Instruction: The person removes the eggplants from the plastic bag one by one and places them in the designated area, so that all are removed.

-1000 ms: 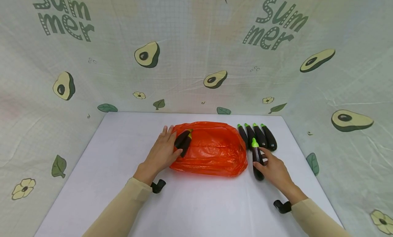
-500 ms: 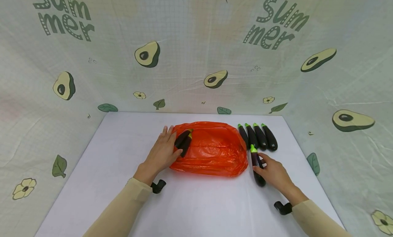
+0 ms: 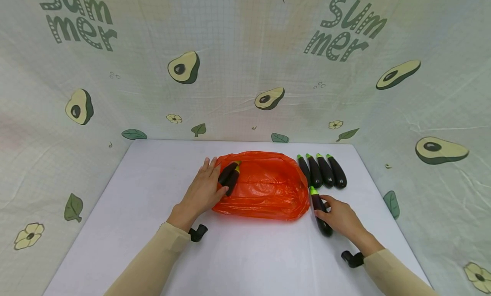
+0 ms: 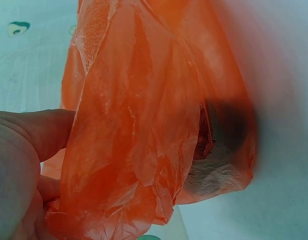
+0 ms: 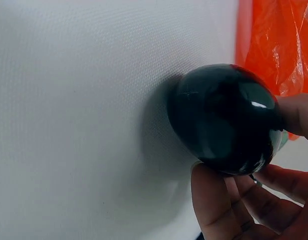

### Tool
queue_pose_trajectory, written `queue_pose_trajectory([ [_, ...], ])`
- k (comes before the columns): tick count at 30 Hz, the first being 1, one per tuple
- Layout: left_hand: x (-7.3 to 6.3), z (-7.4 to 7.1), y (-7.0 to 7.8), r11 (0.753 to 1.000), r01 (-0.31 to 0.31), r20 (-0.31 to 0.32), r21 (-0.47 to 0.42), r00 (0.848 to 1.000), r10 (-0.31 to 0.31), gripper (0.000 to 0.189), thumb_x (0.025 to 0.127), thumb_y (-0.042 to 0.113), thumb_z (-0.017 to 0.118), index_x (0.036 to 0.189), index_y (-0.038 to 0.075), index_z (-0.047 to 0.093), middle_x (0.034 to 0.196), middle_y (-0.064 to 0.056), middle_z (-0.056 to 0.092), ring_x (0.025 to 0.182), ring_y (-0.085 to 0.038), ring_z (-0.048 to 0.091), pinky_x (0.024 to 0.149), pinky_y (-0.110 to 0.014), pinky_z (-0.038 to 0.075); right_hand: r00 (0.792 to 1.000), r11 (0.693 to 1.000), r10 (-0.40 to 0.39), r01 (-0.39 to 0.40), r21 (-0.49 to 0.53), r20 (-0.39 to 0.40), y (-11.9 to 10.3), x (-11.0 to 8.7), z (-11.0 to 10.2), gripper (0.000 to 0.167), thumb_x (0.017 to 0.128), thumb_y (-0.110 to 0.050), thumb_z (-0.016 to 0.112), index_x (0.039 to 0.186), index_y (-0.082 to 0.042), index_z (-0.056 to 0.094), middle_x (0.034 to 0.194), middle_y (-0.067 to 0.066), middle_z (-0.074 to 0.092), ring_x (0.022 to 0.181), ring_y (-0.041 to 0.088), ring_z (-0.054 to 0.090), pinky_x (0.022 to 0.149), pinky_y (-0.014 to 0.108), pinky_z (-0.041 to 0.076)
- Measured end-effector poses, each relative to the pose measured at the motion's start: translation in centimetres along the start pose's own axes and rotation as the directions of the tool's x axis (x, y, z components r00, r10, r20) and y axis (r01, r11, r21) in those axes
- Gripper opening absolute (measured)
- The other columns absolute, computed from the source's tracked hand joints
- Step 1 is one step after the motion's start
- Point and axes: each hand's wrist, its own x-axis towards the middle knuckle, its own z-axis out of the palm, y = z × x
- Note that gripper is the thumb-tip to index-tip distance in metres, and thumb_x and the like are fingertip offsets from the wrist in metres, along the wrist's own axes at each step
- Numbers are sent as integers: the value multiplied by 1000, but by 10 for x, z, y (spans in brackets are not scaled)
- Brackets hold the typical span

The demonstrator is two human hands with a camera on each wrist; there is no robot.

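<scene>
An orange-red plastic bag (image 3: 268,185) lies with its mouth spread on the white table. My left hand (image 3: 203,187) rests at its left rim, fingers extended and thumb apart; orange film covers the fingertips in the left wrist view. Beside that thumb, two dark eggplants (image 3: 232,183) lie at the bag's left side. Right of the bag, my right hand (image 3: 339,215) holds another eggplant (image 3: 321,217) between thumb and fingers, its green stem end pointing away and close to the bag's right edge. The right wrist view shows this eggplant's glossy round end (image 5: 223,120) close over the table.
Several more eggplants (image 3: 326,172) lie side by side at the back right, just past the bag. Pale printed cloth (image 3: 230,117) stands as walls behind and on both sides of the white table (image 3: 245,262).
My right hand has drawn its eggplant a little toward me, and the stem end has swung left toward the bag. The left hand and the bag stay in place.
</scene>
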Motion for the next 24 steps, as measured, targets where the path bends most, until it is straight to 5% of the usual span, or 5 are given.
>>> queue_pose_trajectory([
  [24,0,0,1,1000,16,3,-5,1000,-16,84,98,34,75,162,-4,35,174,-21,22,164,-40,12,128,-56,23,999,1000,-27,26,-9,-35,1,7,3,70,98,-38,73,145,9,52,122,31,70,94,36,72,76,50,63],
])
